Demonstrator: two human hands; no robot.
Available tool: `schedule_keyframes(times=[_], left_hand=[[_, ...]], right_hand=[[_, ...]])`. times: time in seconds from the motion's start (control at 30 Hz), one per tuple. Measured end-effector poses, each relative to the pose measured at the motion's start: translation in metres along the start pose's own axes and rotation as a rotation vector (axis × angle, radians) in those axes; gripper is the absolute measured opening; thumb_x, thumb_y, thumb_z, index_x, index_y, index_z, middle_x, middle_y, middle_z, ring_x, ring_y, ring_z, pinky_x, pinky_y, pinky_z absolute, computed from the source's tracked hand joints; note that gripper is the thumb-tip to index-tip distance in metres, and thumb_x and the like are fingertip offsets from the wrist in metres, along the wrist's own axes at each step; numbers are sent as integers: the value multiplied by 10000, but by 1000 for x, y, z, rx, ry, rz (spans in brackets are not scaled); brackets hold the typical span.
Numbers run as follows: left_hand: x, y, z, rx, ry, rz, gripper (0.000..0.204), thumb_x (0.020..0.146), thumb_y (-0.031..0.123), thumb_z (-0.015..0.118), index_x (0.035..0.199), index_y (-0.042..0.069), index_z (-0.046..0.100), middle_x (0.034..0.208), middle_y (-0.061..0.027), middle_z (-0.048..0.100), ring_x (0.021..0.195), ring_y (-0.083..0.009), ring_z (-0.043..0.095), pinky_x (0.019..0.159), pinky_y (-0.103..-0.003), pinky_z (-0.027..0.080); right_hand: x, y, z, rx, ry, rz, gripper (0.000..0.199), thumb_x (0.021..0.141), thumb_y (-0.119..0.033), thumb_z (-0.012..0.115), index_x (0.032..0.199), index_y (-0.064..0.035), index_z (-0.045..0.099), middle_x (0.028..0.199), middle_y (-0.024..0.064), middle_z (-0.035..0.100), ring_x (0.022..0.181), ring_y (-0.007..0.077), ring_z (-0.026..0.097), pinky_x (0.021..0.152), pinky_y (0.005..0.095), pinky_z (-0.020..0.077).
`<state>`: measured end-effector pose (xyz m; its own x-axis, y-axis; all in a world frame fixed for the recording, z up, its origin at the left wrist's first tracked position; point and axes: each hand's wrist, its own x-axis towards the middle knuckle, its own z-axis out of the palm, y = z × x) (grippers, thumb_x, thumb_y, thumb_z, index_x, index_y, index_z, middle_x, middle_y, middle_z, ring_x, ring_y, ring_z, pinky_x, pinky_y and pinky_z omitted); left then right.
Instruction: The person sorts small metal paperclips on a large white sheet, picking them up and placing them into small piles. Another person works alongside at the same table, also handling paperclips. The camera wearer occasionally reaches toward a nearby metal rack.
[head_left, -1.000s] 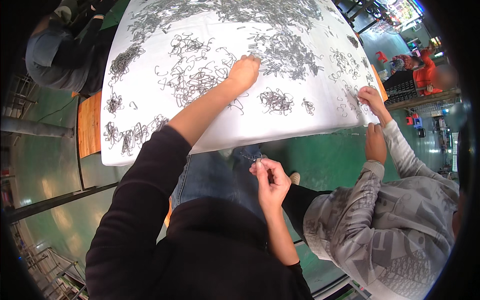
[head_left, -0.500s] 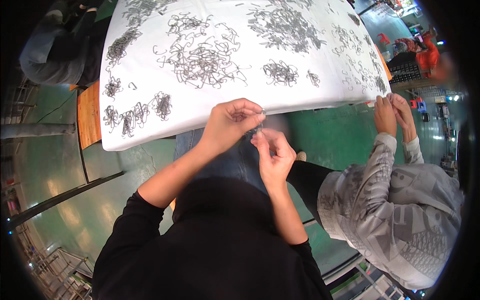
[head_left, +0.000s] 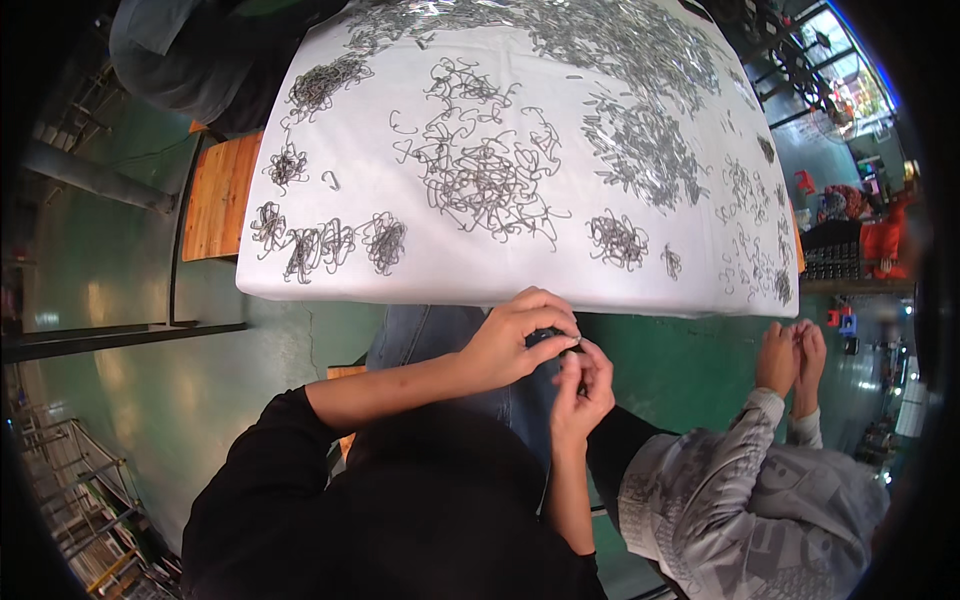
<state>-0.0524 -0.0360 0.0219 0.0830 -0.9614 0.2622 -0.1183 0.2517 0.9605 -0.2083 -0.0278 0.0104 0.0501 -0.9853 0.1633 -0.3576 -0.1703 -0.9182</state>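
My left hand (head_left: 522, 340) and my right hand (head_left: 585, 393) meet just off the near edge of the table, above my lap. Thumb and fingers of each are pinched together, and the fingertips nearly touch. Whatever small thing sits between them is too small and too covered to make out. Beyond them, on the white-covered table (head_left: 440, 270), lies a loose heap of thin, dark bent wire hooks (head_left: 490, 182). A smaller hook pile (head_left: 618, 241) is nearer, to the right. Short dark narrow pieces (head_left: 645, 150) are spread behind it.
Several small hook clusters (head_left: 385, 242) line the table's left side. At my right, a co-worker in a grey patterned top (head_left: 750, 490) holds both hands (head_left: 790, 360) together by the table edge. Another person (head_left: 195, 60) is at the far left, near a wooden bench (head_left: 215, 200).
The view has tilted and turned, so the table shows further and lower. My hands stay pinched together, with the fingers shifted slightly. The co-worker's hands remain together.
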Motion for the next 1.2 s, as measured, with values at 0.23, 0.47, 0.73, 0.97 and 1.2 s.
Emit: schedule_keyframes(times=[0.23, 0.47, 0.73, 0.97, 1.2], left_hand=[[6, -46, -19, -57, -89, 19, 101, 811, 69, 711, 906, 60, 679, 995, -50, 621, 968, -227, 574, 845, -338, 471], [11, -67, -32, -99, -149, 23, 116, 799, 45, 725, 907, 52, 684, 992, -57, 626, 948, -221, 602, 816, -328, 492], [12, -69, -35, -97, -167, 59, 112, 796, 41, 713, 900, 46, 670, 1017, -64, 617, 958, -247, 603, 832, -339, 499], [13, -70, -36, -98, -186, 50, 126, 789, 37, 715, 900, 48, 658, 1004, -70, 610, 956, -261, 602, 808, -347, 499], [10, -63, -35, -131, -171, -18, 119, 804, 42, 693, 920, 45, 664, 1017, -74, 613, 961, -256, 594, 837, -346, 495]], right_hand=[[103, -10, 30, 0, -92, -102, 129, 939, -77, 578, 1002, 26, 623, 756, 61, 621, 580, 79, 538, 524, 214, 433], [245, -12, 161, -323, -486, -389, 112, 860, -102, 637, 951, -47, 671, 875, 104, 680, 783, 272, 652, 717, 365, 506], [309, -4, 223, -548, -518, -324, 134, 854, -132, 655, 974, -85, 692, 924, 100, 685, 823, 241, 656, 738, 357, 511], [334, -12, 244, -849, -690, -388, 123, 847, -161, 661, 932, -74, 675, 949, 111, 675, 915, 286, 650, 788, 414, 499], [305, -4, 212, -620, -517, -366, 111, 841, -104, 650, 905, -24, 609, 929, 128, 677, 838, 306, 652, 742, 396, 504]])
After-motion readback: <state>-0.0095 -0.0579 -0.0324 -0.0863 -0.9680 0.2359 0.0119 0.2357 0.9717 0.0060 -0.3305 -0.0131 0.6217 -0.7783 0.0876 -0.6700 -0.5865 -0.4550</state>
